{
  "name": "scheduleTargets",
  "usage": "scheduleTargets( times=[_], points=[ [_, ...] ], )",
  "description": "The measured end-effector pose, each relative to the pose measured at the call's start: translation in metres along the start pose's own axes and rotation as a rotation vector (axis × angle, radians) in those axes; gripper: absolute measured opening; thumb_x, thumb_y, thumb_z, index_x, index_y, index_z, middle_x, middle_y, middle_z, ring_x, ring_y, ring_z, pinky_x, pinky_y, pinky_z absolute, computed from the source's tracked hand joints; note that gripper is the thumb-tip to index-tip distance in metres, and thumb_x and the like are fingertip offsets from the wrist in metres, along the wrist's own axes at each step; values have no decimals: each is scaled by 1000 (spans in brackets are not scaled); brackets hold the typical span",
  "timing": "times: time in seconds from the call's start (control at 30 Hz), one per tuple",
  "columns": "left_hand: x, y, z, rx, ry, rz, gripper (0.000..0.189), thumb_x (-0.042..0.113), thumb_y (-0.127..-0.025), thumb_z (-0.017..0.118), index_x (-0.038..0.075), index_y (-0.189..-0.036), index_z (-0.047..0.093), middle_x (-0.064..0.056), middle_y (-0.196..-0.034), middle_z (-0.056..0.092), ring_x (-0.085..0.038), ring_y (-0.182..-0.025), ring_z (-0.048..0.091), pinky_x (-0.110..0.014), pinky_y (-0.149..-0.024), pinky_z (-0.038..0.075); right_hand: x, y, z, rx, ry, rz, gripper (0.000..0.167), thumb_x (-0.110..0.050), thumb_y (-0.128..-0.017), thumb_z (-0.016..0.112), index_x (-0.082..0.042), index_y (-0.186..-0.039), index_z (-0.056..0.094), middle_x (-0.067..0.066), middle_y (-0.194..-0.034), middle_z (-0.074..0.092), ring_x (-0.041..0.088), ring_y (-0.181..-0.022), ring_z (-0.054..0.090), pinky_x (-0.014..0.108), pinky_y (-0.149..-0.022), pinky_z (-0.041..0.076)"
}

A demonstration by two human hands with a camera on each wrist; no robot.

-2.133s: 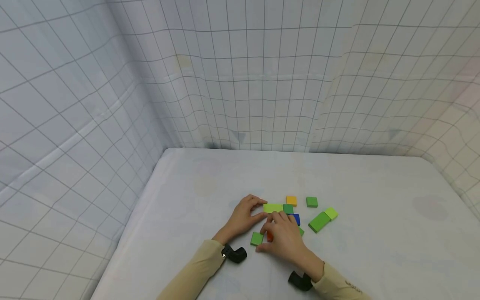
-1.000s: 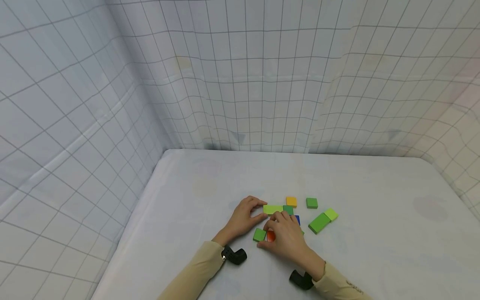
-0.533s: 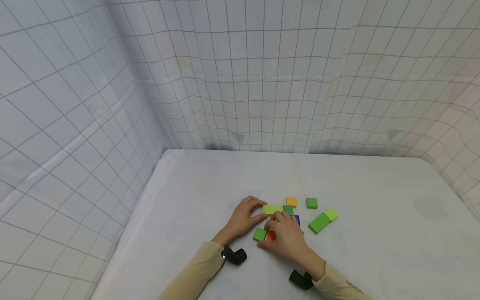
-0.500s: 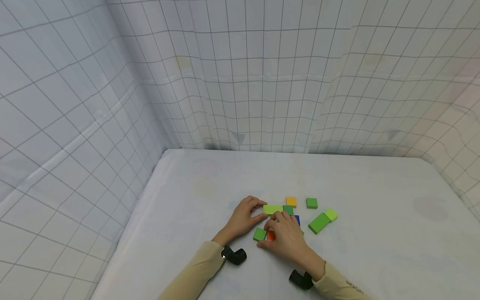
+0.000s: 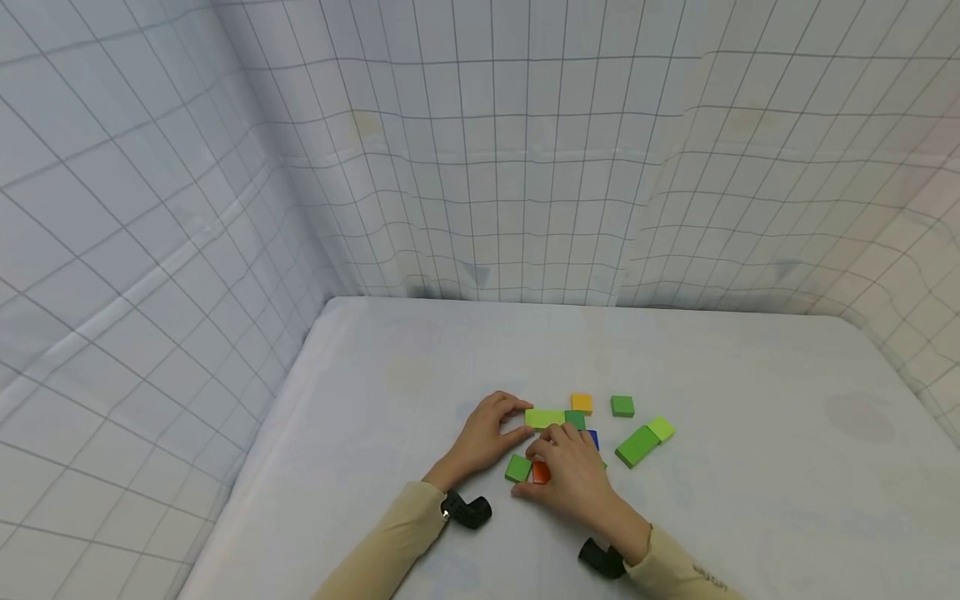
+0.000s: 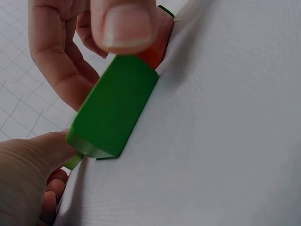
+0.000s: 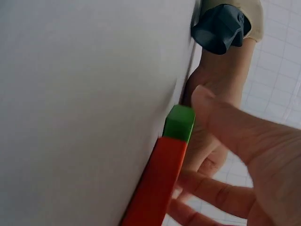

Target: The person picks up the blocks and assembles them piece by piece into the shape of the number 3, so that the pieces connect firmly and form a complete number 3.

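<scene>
Two work sites on the white table [image 5: 375, 358]. Leftmost, left hand [image 5: 484, 432]: thumb and forefinger pinch the lime bar [image 5: 544, 419] by its left end. Next, skewed green block [image 5: 518, 468] beside the red block [image 5: 540, 472], not yet flush; right hand [image 5: 570, 471] straddles it, thumb-to-forefinger gap narrow, actual grip cannot be told. Lime bar and dark green block [image 5: 574, 419] lie end to end, orange block [image 5: 581, 404] just behind, part-hidden blue block [image 5: 593, 437] in front: that group reads as mostly laid. Farther right, lone green block [image 5: 622, 406], then long green block [image 5: 637, 447] with lime square [image 5: 662, 429] at its end, angled; judged unplaced.
</scene>
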State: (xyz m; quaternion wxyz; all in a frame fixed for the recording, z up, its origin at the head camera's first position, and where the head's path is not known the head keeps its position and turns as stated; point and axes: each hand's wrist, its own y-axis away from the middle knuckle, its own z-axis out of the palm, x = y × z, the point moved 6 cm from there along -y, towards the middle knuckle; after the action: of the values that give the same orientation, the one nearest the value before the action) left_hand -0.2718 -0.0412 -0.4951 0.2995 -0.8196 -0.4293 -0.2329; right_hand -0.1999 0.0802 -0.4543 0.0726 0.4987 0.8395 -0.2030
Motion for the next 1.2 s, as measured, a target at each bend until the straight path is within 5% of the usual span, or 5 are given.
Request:
scheduleTargets(
  times=[0.33,0.47,0.67,0.97,1.2],
  points=[
    [-1,-3,-1,5,7,15,35,29,-87,71,15,-118,65,2,-108,57,-11,-95,51,-29,-80,44,34,-8,-36,105,-14,11,14,-17,-76,80,-10,-85,72,0,-85,61,21,-80,56,36,-68,46],
    [-1,-3,-2,-5,4,1,35,28,-87,71,15,-119,65,2,-108,57,-10,-93,51,-29,-79,43,67,-15,-46,37,50,94,14,-6,-80,75,-6,-93,72,5,-92,62,24,-86,57,38,-72,48],
    [0,-1,-2,-6,7,-2,35,28,-87,71,15,-119,65,2,-109,57,-11,-93,51,-29,-80,43,110,-18,-53,-93,137,153,31,-14,-80,77,-1,-107,68,13,-99,61,31,-91,56,44,-74,49],
    [1,1,0,-16,10,-7,35,29,-88,70,15,-119,65,2,-109,56,-10,-90,50,-28,-79,43,140,-17,-50,-210,-25,211,33,-16,-81,76,0,-108,67,11,-98,61,24,-84,56,40,-70,48],
    [0,0,0,-21,8,-15,35,28,-87,71,15,-119,65,2,-108,56,-10,-91,49,-28,-79,43,161,-38,-47,-244,-111,292,29,-18,-79,77,0,-99,67,9,-88,63,25,-81,57,44,-72,47]
  ],
)
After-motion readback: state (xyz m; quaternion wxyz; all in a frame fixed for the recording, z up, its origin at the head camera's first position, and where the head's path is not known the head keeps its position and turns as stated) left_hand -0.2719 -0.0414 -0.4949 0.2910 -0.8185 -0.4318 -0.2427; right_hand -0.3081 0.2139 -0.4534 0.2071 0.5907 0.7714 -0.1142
